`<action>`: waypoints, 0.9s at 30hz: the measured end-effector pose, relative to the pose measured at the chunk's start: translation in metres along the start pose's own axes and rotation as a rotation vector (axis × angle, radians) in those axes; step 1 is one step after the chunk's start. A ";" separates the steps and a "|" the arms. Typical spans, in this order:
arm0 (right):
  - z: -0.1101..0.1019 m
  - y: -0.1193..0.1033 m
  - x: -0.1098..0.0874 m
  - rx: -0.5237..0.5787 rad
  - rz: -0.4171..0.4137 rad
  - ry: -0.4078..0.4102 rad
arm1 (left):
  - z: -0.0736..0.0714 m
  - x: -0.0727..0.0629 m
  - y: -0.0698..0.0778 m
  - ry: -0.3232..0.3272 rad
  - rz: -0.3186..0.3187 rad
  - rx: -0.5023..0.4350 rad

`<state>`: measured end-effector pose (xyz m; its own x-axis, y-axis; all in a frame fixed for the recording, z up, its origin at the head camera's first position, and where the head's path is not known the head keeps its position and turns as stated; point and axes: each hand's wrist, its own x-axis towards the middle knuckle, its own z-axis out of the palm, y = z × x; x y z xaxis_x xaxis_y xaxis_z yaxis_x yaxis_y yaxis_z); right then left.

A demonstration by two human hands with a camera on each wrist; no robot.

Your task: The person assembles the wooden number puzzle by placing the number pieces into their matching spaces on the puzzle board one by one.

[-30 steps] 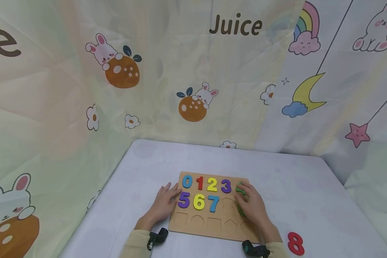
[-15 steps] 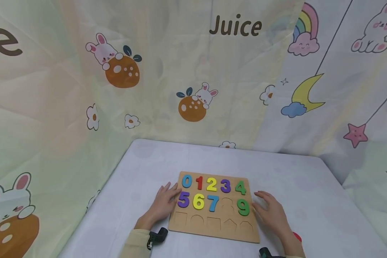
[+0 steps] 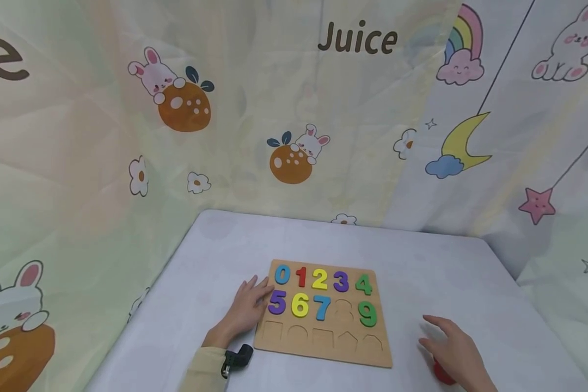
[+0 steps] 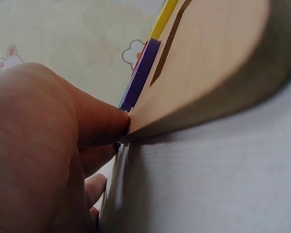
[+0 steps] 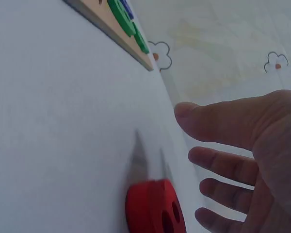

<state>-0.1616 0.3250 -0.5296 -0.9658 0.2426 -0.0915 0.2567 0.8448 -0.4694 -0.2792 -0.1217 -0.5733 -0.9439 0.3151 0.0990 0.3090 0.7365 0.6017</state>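
Note:
A wooden number puzzle board lies on the table with coloured digits in its upper two rows. My left hand rests at the board's left edge. In the left wrist view the thumb touches that edge close to the purple 5. Off to the right of the board, my right hand is held over the table, fingers apart and holding nothing. Just under it lies a red number 8, mostly covered by the hand in the head view; the right wrist view shows a gap between them.
Between the blue 7 and the green 9 is an unfilled figure-eight recess. Shape outlines line the board's bottom row. White cloth covers the table, and printed curtains stand behind it.
My right hand has left the board near the green 4 and 9, moving right and toward me to above the red 8. My left hand has stayed at the board's edge.

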 end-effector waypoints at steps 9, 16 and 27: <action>0.007 0.026 -0.018 -0.029 0.026 -0.142 | -0.001 0.001 -0.001 -0.006 -0.003 0.000; 0.009 0.042 -0.026 0.005 0.069 -0.167 | 0.000 0.002 -0.001 -0.003 -0.007 -0.001; 0.012 0.070 -0.024 0.044 0.087 -0.238 | 0.000 0.002 0.000 -0.006 -0.009 -0.005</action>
<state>-0.1212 0.3732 -0.5707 -0.9229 0.1897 -0.3351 0.3422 0.8032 -0.4877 -0.2807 -0.1211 -0.5731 -0.9460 0.3117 0.0891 0.2998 0.7366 0.6063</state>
